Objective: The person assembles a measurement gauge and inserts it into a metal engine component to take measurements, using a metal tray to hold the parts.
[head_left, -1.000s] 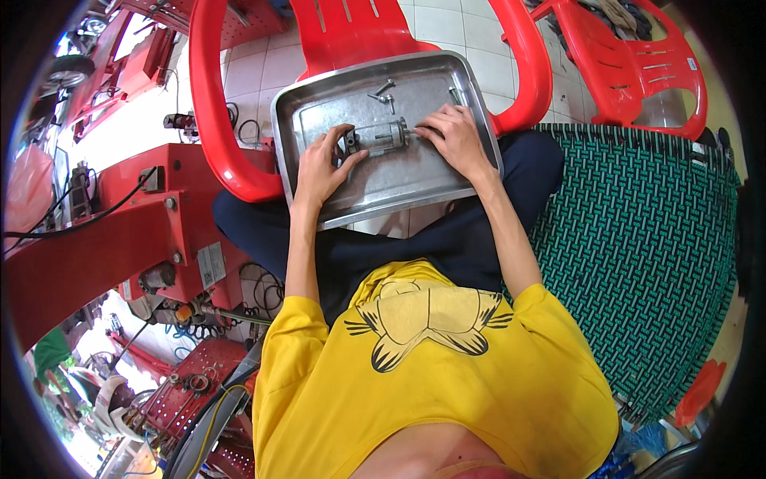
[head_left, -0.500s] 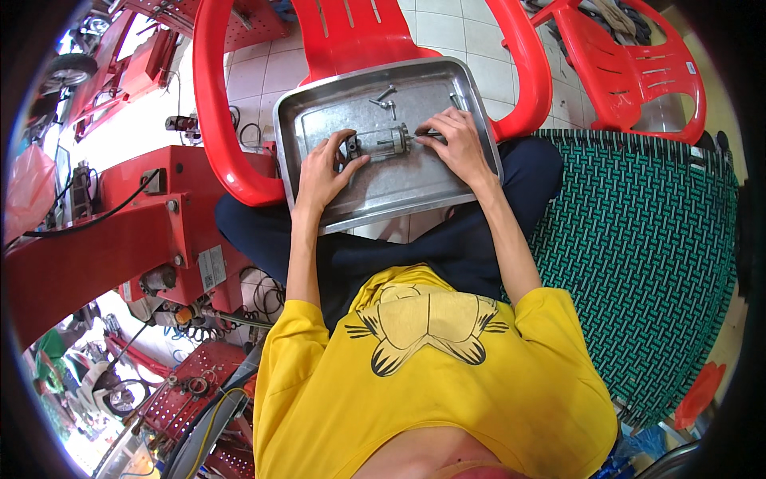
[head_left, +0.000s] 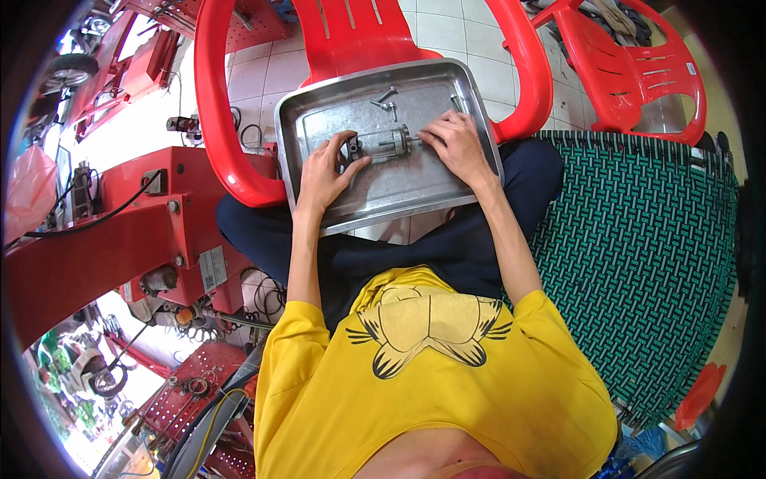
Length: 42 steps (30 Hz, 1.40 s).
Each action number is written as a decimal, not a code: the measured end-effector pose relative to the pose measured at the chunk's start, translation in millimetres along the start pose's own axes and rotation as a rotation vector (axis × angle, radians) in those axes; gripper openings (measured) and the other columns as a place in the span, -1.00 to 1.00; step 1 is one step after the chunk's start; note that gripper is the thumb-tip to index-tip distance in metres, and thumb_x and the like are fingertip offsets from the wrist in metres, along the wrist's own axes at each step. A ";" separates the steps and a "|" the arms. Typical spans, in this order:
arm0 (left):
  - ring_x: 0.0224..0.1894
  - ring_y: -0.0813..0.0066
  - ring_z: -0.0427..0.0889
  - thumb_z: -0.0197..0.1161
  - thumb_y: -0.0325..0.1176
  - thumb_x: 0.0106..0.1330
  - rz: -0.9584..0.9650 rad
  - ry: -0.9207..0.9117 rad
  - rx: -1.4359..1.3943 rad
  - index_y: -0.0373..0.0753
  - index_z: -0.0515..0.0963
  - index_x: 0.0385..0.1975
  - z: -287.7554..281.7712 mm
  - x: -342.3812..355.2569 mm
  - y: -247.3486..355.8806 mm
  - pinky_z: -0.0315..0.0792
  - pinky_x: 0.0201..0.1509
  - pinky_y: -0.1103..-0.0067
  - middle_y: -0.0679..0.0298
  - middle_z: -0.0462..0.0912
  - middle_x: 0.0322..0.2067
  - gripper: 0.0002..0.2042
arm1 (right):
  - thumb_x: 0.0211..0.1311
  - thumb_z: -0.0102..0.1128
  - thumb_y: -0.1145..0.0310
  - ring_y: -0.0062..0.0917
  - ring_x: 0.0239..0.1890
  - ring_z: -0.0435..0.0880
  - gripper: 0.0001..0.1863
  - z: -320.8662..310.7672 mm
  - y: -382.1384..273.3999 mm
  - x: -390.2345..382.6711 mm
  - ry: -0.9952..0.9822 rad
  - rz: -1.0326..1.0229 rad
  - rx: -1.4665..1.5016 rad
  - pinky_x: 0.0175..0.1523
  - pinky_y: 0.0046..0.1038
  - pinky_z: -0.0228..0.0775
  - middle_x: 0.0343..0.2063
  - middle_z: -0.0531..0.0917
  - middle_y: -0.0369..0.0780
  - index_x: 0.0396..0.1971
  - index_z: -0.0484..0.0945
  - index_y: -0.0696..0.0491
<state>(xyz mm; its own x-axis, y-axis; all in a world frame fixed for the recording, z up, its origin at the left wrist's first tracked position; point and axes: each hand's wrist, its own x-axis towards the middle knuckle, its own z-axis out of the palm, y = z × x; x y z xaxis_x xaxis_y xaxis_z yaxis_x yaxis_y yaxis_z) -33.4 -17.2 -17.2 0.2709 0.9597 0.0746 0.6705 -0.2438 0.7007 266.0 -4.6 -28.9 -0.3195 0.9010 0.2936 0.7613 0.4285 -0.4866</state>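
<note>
A cylindrical metal part (head_left: 386,144), resembling a small motor, lies across the middle of a steel tray (head_left: 399,203). My left hand (head_left: 325,169) curls round its dark left end, thumb on the near side. At the other end, by a round toothed-looking rim, my right hand (head_left: 456,145) has thumb and fingertips pinched together. A thin metal piece seems to run from that end toward these fingertips, but it is too small to make out. Several bolts (head_left: 387,102) lie in the far part of the tray, and another small metal piece (head_left: 456,102) sits near its far right corner.
The tray rests on a red plastic chair (head_left: 351,40) in front of my crossed legs. To the left stands red metal machinery (head_left: 183,207) with cables. A green woven seat (head_left: 638,255) is on my right, and a second red chair (head_left: 630,72) stands behind it.
My right hand has shifted slightly right, away from the end of the cylindrical part. My left hand stays on the dark end.
</note>
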 end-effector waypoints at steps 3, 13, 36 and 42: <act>-0.35 0.30 0.72 0.56 -0.07 0.29 0.012 0.013 0.000 -0.19 0.62 0.18 1.1 -0.9 -1.3 0.59 -0.19 0.42 0.11 0.79 -0.05 -0.47 | 0.27 0.46 0.17 -0.41 -0.01 0.64 -0.76 0.5 1.9 -0.6 0.005 -0.009 0.003 0.25 -0.29 0.32 -0.22 0.79 -0.33 -0.17 0.79 -0.02; -0.42 0.30 0.63 0.54 -0.02 0.29 0.042 0.051 -0.019 -0.14 0.61 0.19 4.4 -0.3 -5.0 0.55 -0.24 0.37 0.12 0.75 -0.23 -0.46 | 0.27 0.45 0.16 -0.38 -0.02 0.64 -0.76 3.6 2.9 -0.6 -0.008 0.011 0.006 0.25 -0.27 0.30 -0.21 0.80 -0.30 -0.18 0.80 -0.04; -0.28 0.26 0.79 0.57 -0.03 0.27 0.008 0.034 0.012 -0.12 0.62 0.23 5.5 -0.6 -6.9 0.60 -0.16 0.39 0.09 0.83 -0.17 -0.42 | 0.33 0.40 0.14 -0.40 -0.02 0.66 -0.77 4.6 8.4 -2.9 -0.009 -0.036 -0.051 0.24 -0.29 0.29 -0.19 0.79 -0.34 -0.19 0.78 -0.04; -0.26 0.25 0.81 0.57 -0.04 0.27 0.022 0.042 0.018 -0.12 0.61 0.23 5.2 -0.6 -4.9 0.61 -0.14 0.40 0.11 0.83 -0.09 -0.43 | 0.33 0.41 0.17 -0.40 -0.02 0.66 -0.79 3.8 7.7 -3.1 0.049 -0.035 -0.003 0.26 -0.29 0.29 -0.19 0.80 -0.32 -0.17 0.78 -0.04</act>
<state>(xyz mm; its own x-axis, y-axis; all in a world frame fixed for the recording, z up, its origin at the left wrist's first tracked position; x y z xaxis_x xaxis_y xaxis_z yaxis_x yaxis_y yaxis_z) -33.2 -17.3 -24.4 0.2567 0.9590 0.1202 0.6771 -0.2672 0.6857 270.7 -3.9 -36.7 -0.3181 0.8808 0.3508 0.7519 0.4598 -0.4724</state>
